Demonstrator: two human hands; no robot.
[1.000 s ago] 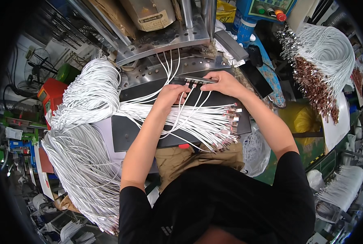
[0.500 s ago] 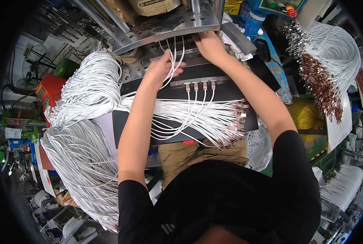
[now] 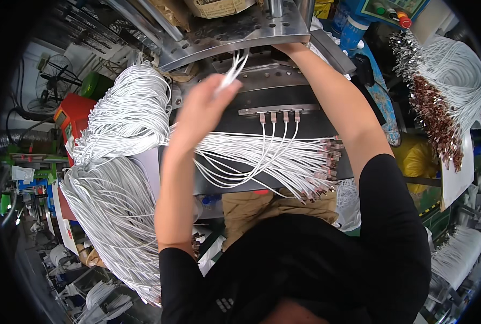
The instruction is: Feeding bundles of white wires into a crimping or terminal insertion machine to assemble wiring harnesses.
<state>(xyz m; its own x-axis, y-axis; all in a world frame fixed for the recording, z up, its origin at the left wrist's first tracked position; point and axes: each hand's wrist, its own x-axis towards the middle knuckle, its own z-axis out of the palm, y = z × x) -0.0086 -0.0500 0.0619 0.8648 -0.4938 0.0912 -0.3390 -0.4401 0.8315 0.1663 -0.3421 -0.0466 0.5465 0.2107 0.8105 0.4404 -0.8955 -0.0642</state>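
My left hand [image 3: 207,105], somewhat blurred, is closed around a few white cables [image 3: 236,69] whose far ends run up under the metal press plate [image 3: 240,43]. My right hand [image 3: 290,47] reaches beneath the plate's right side; its fingers are hidden there. Below, a metal bar [image 3: 278,109] holds a row of several cable connectors [image 3: 274,117], their white cables trailing toward me. In front of it a fanned bundle of white cables [image 3: 262,154] lies on the black surface, with the connector ends [image 3: 326,164] to the right.
Two large heaps of white cable, an upper one [image 3: 124,110] and a lower one [image 3: 113,216], lie at my left. A control box [image 3: 389,13] with buttons stands at the far right. Another cable bundle [image 3: 445,81] with coppery ends is at the right, near a yellow bag [image 3: 415,159].
My left hand has gathered the cables, closed round them and drawn slightly left and toward me. My right hand has gone further under the plate. The whole view has shifted a little.
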